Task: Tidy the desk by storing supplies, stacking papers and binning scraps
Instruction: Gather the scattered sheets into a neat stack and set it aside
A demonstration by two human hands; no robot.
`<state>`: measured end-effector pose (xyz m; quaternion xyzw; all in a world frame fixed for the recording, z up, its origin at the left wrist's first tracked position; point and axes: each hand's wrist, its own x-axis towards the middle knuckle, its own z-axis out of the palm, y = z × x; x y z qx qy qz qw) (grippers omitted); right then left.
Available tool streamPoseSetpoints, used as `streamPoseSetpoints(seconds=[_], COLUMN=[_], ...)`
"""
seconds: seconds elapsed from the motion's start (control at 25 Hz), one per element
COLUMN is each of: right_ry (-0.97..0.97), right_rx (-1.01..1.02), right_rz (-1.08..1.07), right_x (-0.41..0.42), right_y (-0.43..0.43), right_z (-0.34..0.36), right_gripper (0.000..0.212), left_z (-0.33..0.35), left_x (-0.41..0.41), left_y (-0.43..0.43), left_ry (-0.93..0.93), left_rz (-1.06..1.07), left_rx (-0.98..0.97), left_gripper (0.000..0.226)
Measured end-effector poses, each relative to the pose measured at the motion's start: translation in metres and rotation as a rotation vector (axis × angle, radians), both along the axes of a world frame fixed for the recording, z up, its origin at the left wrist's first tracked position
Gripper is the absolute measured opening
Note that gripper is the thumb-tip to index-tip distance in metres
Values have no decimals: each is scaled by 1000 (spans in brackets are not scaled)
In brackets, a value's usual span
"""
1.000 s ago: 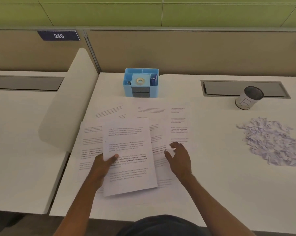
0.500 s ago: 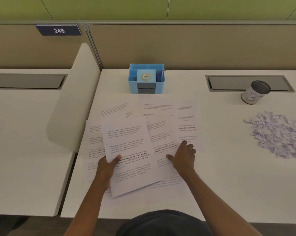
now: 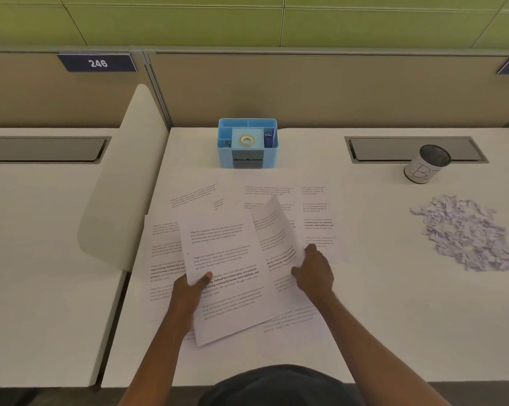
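Directly before the blue organizer [image 3: 225, 158], gathers scattered papers [image 3: 317, 224] off the desk [image 3: 379, 317]. Grips one printed sheet [image 3: 226, 268] in the left hand [image 3: 188, 291], with the thumb pressed on top near its left edge. Pinches a second sheet [image 3: 276, 230] in the right hand [image 3: 314, 273] by its lower edge and peels it up into a curl toward the organizer. Leaves more pages fanned flat in front of the organizer, overlapping and skewed.

Risks creasing the lifted sheet (bowed already, and held by one edge only) if pulled across too fast. Risks dragging the page beneath along with it, or pushing the fan further out of square, through friction between overlapping sheets. Could also lose the left-hand sheet, given a grip at just one edge.

Has not yet dealt with the shredded scraps [image 3: 464, 235], heaped well to the right of the organizer and just this side of the cup marked B [image 3: 423, 168]. Could scatter them with a careless sweep of a page or forearm. Shows a tape roll [image 3: 247, 139] in the organizer's middle compartment.
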<state>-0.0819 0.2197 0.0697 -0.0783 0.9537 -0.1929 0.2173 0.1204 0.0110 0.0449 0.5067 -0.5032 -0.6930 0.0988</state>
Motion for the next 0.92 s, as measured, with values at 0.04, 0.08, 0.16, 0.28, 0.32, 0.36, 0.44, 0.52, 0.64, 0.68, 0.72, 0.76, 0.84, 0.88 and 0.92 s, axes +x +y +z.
streamPoseSetpoints(seconds=[0.04, 0.08, 0.16, 0.28, 0.32, 0.36, 0.44, 0.52, 0.64, 0.68, 0.72, 0.76, 0.84, 0.88, 0.92], right_ry=[11, 29, 91, 219, 260, 293, 331, 354, 352, 324, 275, 202, 1, -89, -152], right_rx=[-53, -110, -219, -341, -388, -438, -530, -632, -728, -736, -730, -720, -715, -709, -699], right_rz=[-29, -59, -101, -109, -110, -114, -140, -171, -192, -189, -190, -200, -227, -233, -234], right_x=[0, 0, -2, -5, -5, -4, -1, 4, 9, 10, 11, 12, 17, 22, 27], right_y=[1, 2, 5, 6, 6, 5, 3, 2, 2, 1, 1, 1, 2, 2, 2], right_z=[4, 10, 24, 54, 65, 78, 100, 112, 110, 103, 93, 80, 51, 37, 23], right_gripper=[37, 29, 21, 18, 19, 19, 18, 16, 15, 15, 16, 16, 16, 15, 15], left_z=[0, -1, -4, -9, -9, -9, -9, -8, -3, 0, 1, 2, 1, -1, -2], left_x=[-1, -1, -2, -2, -2, -2, -2, -2, -5, -6, -7, -8, -8, -8, -8], left_y=[-1, -2, -4, -5, -5, -4, -1, 1, 4, 5, 5, 6, 6, 6, 6], left_ry=[-5, -12, -33, -40, -36, -33, -31, -30, -41, -42, -33, -16, -1, -2, -1], left_rz=[-1, -2, -10, -35, -52, -70, -88, -85, -70, -58, -42, -28, 1, 8, 12], left_rx=[10, 19, 20, -20, -50, -88, -158, -186, -170, -157, -140, -120, -94, -96, -100], left_gripper=[23, 22, 18, 22, 27, 32, 40, 43, 45, 43, 40, 39, 41, 44, 47])
